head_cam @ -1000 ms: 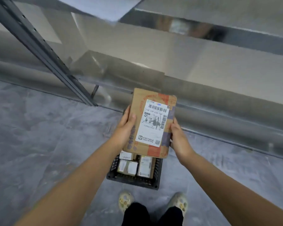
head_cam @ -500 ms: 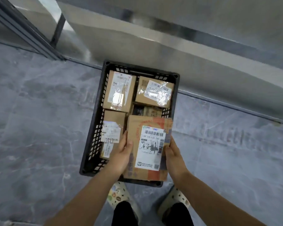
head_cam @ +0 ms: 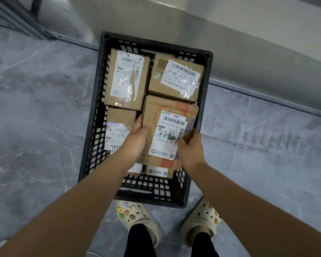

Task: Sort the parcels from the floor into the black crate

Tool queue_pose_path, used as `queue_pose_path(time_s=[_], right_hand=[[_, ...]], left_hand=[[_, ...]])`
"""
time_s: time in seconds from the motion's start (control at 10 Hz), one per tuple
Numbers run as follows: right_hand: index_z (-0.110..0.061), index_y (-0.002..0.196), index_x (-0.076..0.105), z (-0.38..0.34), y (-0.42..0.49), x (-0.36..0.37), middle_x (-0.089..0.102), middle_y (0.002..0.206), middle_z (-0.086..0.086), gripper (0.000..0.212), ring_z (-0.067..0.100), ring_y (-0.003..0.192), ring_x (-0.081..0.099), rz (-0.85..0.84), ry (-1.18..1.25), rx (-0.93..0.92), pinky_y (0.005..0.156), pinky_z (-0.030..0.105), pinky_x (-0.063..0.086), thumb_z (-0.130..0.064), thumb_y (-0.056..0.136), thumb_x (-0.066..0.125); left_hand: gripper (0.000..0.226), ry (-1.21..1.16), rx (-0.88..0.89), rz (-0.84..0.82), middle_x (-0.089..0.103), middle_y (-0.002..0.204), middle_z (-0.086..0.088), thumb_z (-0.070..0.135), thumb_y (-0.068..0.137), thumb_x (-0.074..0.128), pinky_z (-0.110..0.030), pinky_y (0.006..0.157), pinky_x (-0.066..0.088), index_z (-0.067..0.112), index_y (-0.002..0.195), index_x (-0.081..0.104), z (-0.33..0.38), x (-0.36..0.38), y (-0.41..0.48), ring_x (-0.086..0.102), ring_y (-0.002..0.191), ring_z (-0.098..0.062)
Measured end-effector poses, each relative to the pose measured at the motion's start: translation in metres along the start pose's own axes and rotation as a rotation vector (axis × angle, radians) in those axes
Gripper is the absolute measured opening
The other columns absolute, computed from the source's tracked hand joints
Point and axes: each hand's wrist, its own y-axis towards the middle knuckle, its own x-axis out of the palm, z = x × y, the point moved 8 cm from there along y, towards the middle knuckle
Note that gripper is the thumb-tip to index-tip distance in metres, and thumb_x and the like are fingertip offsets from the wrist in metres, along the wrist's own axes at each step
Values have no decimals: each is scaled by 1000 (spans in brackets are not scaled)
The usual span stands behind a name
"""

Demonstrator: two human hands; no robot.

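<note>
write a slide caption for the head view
Left hand and right hand hold a flat brown cardboard parcel over boxes in a black plastic crate.

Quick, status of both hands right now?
Left hand: closed, gripping the flat cardboard parcel by its left edge.
Right hand: closed, gripping the same parcel's right edge.

The black slatted crate (head_cam: 97, 127) stands on the floor. Inside, a tall brown box (head_cam: 126, 78) and a squarer box (head_cam: 176, 78) fill the far end. A flat labelled parcel (head_cam: 161, 112) is face up over the near parcels (head_cam: 119, 125).
</note>
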Motion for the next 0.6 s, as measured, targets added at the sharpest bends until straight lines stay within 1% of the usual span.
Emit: queue_pose_path(time_s=[0.1,0.2,0.3,0.4,0.5,0.6], right_hand=[[-17,137,34,-2,3,-6,53,83,-13,43,3,70,54,49,-15,0,45,15,39,-12,94,40],[-21,134,42,-7,-2,-5,60,93,-9,39,3,75,57,26,-6,6,46,11,41,-16,95,40],[-24,124,50,-9,-7,-8,63,110,3,32,16,88,62,39,15,-18,49,7,42,-14,95,40],[-25,136,44,-7,-18,-15,58,106,-16,47,1,88,57,36,48,-64,63,4,43,-7,93,40],[-24,137,45,3,-31,-26,56,119,-15,47,3,106,54,35,94,-33,87,11,41,-7,93,42],[-29,130,47,15,-49,-42,52,118,-15,41,6,111,53,44,73,-7,87,10,40,-10,93,44]], left_hand=[[43,-16,-20,-28,58,107,26,38,98,30,-16,43,48,56,137,28,-2,3,1,58,90,-4],[44,-24,6,-34,61,112,25,37,95,34,-20,53,49,56,134,32,0,5,3,60,97,-5],[48,-75,26,-53,57,123,24,35,92,37,-28,71,52,49,137,33,4,10,6,58,105,-4],[51,-50,37,-53,51,135,18,34,91,37,-30,72,54,50,139,31,5,16,4,58,107,-6],[49,-53,21,-40,40,146,14,44,93,39,-46,105,40,51,140,28,2,17,-3,43,130,-15],[49,-46,40,-25,36,146,21,49,95,41,-37,109,31,48,142,29,-2,12,-21,38,130,-8]])
